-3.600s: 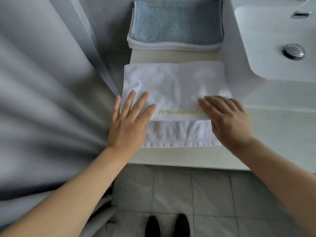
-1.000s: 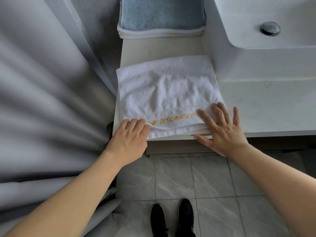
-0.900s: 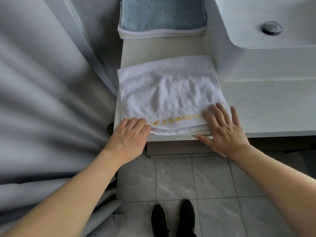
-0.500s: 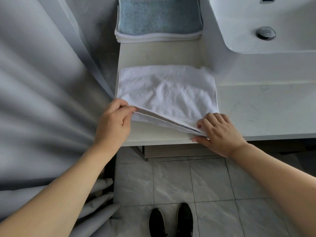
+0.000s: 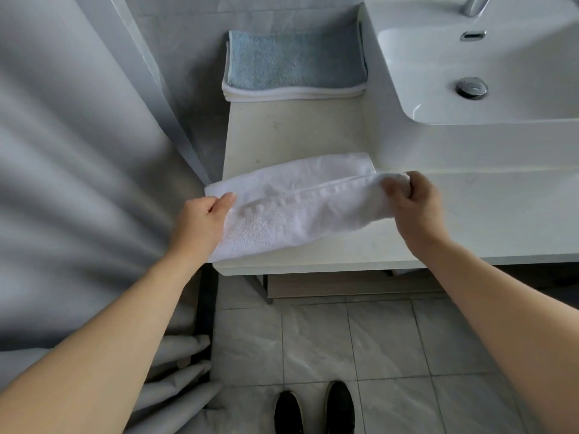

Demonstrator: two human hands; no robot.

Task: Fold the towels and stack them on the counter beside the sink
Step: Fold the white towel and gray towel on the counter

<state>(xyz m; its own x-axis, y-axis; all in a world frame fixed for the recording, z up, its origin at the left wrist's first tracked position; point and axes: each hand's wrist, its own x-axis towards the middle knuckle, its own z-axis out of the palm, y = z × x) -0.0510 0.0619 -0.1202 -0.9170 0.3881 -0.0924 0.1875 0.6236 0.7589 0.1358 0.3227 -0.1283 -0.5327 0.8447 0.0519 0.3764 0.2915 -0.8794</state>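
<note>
The folded white terry towel [image 5: 300,205] lies at the near edge of the pale stone counter [image 5: 291,130], left of the white ceramic sink [image 5: 488,73]. The left hand [image 5: 200,223] pinches its left end and the right hand [image 5: 413,202] curls round its right end — both ends raised off the surface. This looks like the carry step; next it must go to the far stack, squarely onto the folded blue towel [image 5: 294,57] — edges aligned
</note>
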